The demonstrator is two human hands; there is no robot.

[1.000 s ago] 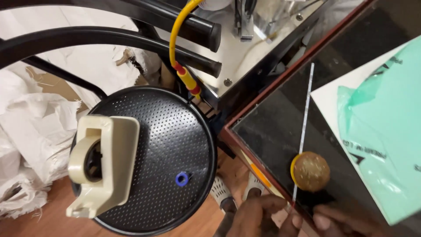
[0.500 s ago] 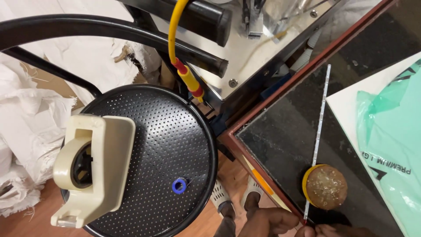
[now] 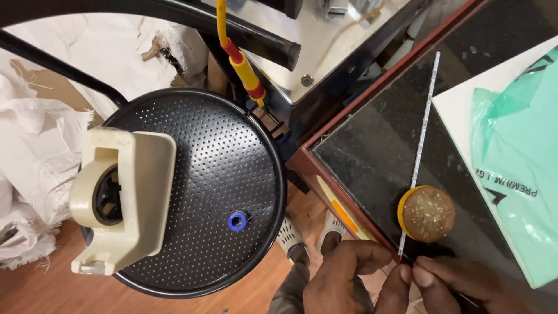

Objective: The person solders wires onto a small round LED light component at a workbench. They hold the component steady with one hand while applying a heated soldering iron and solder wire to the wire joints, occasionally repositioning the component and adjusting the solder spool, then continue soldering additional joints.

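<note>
Both hands pinch the near end of a thin white strip [image 3: 419, 151] at the dark table's edge [image 3: 372, 145]: left hand [image 3: 343, 279], right hand [image 3: 459, 282]. The strip lies straight beside a round yellow-rimmed disc [image 3: 427, 213]. The work looks just begun.

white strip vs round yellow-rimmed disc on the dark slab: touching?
Touching. Head view: white strip passes against the left rim of the disc, no gap visible.

We get bright, even indoor light here, soft shadows, a mild sheen on the dark countertop [image 3: 372, 151], everything sharp, edges slightly stretched by the wide lens.
</note>
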